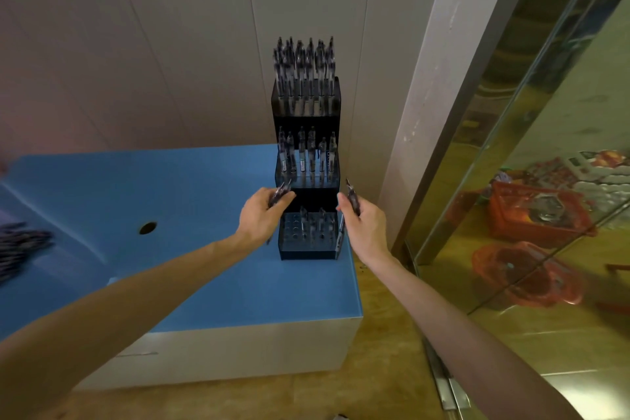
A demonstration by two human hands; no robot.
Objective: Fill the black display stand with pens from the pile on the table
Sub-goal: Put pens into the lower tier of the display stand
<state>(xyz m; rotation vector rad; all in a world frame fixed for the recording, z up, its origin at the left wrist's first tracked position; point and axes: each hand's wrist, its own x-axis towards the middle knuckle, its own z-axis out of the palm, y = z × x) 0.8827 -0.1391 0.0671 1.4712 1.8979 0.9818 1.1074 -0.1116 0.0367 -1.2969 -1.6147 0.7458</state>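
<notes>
Pen pile (18, 245) lies blurred at far left of blue bench (191, 276). Left hand (260, 215), grip clenched on a few pens (281, 193), sits just left of black display stand (306, 147); right hand (363, 223) grips one pen (353, 196) just right of it, w/ bottom tier part-filled.

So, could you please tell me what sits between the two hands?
In the head view, the black display stand's bottom tier lies between the left hand and right hand.
</notes>
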